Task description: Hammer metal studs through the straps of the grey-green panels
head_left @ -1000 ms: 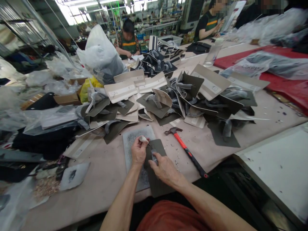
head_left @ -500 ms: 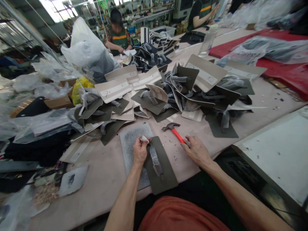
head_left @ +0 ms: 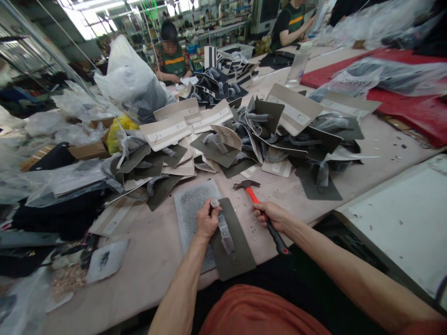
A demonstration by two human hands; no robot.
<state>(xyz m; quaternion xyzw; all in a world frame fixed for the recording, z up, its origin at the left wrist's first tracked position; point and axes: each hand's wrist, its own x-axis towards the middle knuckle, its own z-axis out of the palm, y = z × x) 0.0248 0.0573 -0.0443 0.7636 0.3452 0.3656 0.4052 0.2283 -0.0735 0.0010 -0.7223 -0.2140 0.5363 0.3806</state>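
Note:
My left hand (head_left: pixel 207 221) is closed around a short metal punch (head_left: pixel 214 203), its round pale end facing up. It stands over the upper left edge of a dark olive panel (head_left: pixel 240 246), which has a strap wrapped in clear plastic (head_left: pixel 225 232) fixed along its middle. Under the panel's left part lies a grey, speckled board (head_left: pixel 188 200). To the right, my right hand (head_left: pixel 270 216) grips a claw hammer (head_left: pixel 253 194) by its red and black handle. The hammer's head points away from me; whether it touches the table is unclear.
A heap of similar panels (head_left: pixel 258 130) with plastic-wrapped straps spreads across the table beyond my hands. Small bits of debris lie right of the panel. A small stained board (head_left: pixel 108 260) and loose metal pieces (head_left: pixel 68 279) are at left. A co-worker (head_left: pixel 174 60) sits across the table.
My right hand has closed around the hammer's handle, and the handle's dark end now shows. In my left hand the punch has turned more upright.

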